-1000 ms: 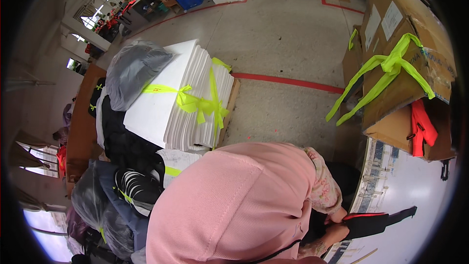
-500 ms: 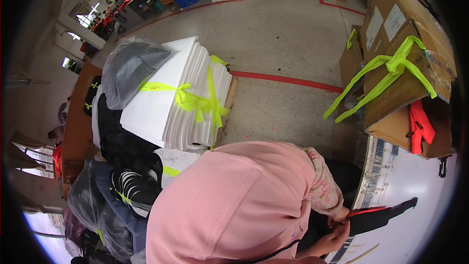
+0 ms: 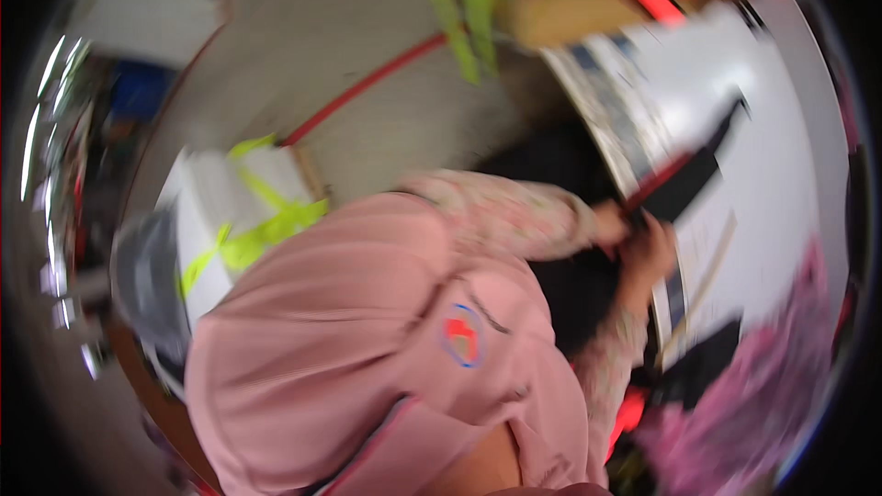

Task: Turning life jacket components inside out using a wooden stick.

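The picture is blurred and tilted. My pink top fills the lower middle, and both floral sleeves reach right toward a white table (image 3: 790, 119). My left hand (image 3: 610, 224) and my right hand (image 3: 649, 253) are close together at the table's edge. Both grip the near end of a long black fabric piece with a red edge (image 3: 691, 176), which lies across the table top and points up and to the right.
A thin pale stick (image 3: 706, 277) lies on the table beside my right hand. Purple-pink fabric (image 3: 767, 404) sits at the lower right. A white stack tied with a yellow-green strap (image 3: 230, 216) stands at the left. A strapped cardboard box (image 3: 551, 0) is at the top, past a red floor line (image 3: 363, 84).
The view has swung and tilted sharply, so the table now fills the right side. My hands still hold the black piece, which now lies further up the table.
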Demonstrator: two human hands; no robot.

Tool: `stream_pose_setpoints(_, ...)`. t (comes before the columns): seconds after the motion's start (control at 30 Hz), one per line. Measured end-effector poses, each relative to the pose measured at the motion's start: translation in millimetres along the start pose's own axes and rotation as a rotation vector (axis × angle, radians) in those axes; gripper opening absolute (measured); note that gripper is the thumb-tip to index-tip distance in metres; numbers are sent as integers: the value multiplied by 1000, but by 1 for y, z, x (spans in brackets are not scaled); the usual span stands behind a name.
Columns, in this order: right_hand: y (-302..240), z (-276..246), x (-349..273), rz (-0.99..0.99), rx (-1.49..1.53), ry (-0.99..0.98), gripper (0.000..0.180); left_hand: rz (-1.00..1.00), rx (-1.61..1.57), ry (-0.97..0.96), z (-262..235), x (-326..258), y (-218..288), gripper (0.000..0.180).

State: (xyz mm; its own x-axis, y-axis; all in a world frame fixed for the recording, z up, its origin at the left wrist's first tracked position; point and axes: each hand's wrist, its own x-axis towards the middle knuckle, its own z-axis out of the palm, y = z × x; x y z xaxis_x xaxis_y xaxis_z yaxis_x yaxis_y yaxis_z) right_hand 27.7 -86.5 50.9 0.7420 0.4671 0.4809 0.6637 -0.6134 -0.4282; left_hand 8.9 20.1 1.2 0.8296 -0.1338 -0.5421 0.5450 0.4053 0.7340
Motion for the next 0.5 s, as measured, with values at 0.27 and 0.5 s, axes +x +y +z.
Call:
stream_pose_setpoints(0.27,1,-18,-3,221,2,-98,21,-141,-71,-252,-4,1,4,19)
stream_pose_setpoints(0.5,2,-24,-10,195,58,-68,19,-222,185,-445,-28,-16,44,48)
